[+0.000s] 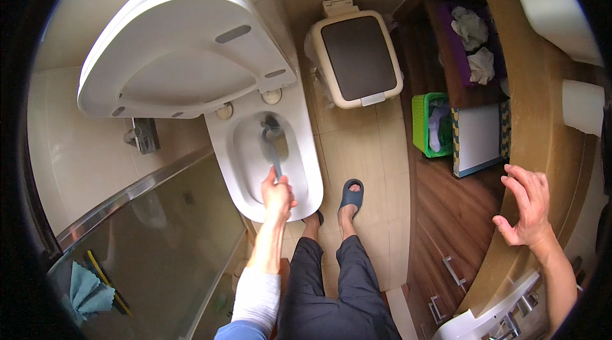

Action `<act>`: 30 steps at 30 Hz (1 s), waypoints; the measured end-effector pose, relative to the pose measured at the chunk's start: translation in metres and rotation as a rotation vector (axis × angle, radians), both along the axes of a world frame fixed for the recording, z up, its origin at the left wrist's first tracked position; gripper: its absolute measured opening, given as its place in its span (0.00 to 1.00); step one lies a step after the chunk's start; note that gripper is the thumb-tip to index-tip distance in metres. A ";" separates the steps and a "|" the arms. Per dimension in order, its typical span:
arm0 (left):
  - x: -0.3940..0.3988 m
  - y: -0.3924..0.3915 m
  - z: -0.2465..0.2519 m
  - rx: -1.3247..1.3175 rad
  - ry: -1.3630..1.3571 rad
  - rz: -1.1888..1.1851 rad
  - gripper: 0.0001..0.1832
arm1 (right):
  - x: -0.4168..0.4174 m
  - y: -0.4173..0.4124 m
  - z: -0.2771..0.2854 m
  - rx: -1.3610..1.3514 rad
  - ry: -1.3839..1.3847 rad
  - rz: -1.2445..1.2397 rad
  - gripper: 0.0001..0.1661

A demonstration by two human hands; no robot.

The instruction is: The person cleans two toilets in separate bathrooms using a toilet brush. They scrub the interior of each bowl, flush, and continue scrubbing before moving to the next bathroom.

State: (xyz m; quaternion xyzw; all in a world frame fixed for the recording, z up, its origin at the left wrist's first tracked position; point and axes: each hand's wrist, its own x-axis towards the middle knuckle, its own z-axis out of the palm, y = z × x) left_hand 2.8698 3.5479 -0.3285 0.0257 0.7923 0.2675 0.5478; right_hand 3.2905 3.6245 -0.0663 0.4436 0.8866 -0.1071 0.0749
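Note:
My left hand [278,196] is closed around the grey handle of a toilet brush [272,146], just above the front of a white toilet bowl [311,186]. The brush's dark head is down inside the bowl, near its back, where the bristles look blurred. The toilet's lid and seat [191,48] are raised. My right hand [526,206] is at the right, with fingers curved and apart and nothing in it, over or near the edge of the brown counter [530,149].
A lidded trash bin [361,58] stands beside the toilet. Right of it are a green basket [420,125], a patterned box [478,139] and drawers with metal handles. A glass panel [167,239] with a teal cloth [88,290] is at left. A washbasin [471,325] sits at bottom right.

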 end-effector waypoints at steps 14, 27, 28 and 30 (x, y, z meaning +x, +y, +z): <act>-0.055 -0.132 -0.032 0.460 0.482 -1.185 0.32 | -0.004 0.002 0.001 0.013 -0.022 0.030 0.35; -0.176 -0.032 -0.032 -0.083 1.075 -1.767 0.42 | 0.000 -0.001 -0.001 0.018 -0.053 0.014 0.36; -0.184 -0.040 -0.026 -0.151 1.077 -1.755 0.42 | 0.000 -0.001 -0.001 0.016 -0.049 0.011 0.36; -0.181 -0.066 -0.016 -0.271 1.034 -1.705 0.41 | 0.001 -0.001 -0.001 0.018 -0.039 0.002 0.36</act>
